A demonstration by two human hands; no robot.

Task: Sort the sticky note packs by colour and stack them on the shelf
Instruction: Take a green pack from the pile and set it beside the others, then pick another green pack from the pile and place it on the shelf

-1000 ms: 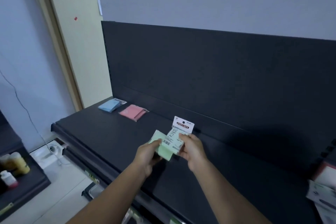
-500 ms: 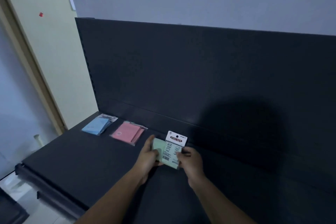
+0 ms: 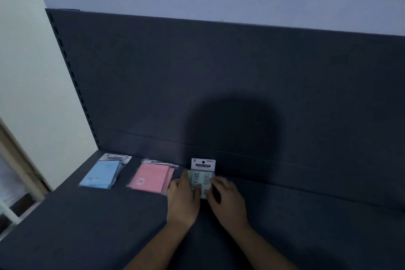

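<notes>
A green sticky note pack (image 3: pixel 202 175) with a white header card lies low over the dark shelf (image 3: pixel 87 226), just right of the pink packs. My left hand (image 3: pixel 183 199) grips its left edge and my right hand (image 3: pixel 226 197) grips its right edge; whether it rests on the shelf I cannot tell. A small pile of pink packs (image 3: pixel 151 178) lies flat to its left. Further left lies a pile of blue packs (image 3: pixel 102 174). My fingers hide the lower part of the green pack.
The shelf's dark back panel (image 3: pixel 219 83) rises right behind the packs. A cream wall (image 3: pixel 32 94) and a door frame stand to the left, past the shelf's left end. A shadow of my head falls on the panel.
Both hands have carried the green pack forward and down, from in front of me to a spot beside the pink pile. My view has moved closer to the shelf.
</notes>
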